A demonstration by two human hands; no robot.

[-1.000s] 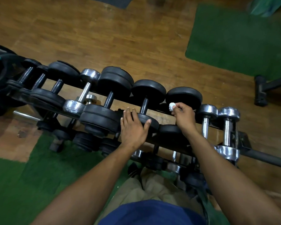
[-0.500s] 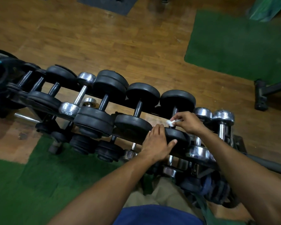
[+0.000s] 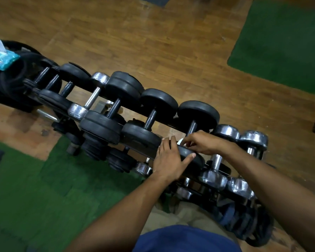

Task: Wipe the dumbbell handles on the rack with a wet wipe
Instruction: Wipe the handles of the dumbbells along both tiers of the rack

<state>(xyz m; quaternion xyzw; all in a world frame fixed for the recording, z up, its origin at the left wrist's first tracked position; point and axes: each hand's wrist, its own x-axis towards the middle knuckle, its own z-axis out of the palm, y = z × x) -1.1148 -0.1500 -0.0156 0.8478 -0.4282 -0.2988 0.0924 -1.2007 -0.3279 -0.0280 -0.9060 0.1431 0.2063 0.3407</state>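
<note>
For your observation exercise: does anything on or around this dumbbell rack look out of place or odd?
One thing: a blue wet-wipe pack lies on the stacked black weight plates at the rack's far left end, flap open. The dumbbells sit in their rows; nothing looks spilled or damaged.

Dumbbells (image 3: 149,122) packed tight (handle gaps narrow).

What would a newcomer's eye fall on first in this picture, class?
First, the two hands at the middle: the left hand rests on a black dumbbell while the right hand pinches a white wipe at its handle. Next, the long rack of dumbbells running corner to corner, and the blue wipe pack far left.
</note>
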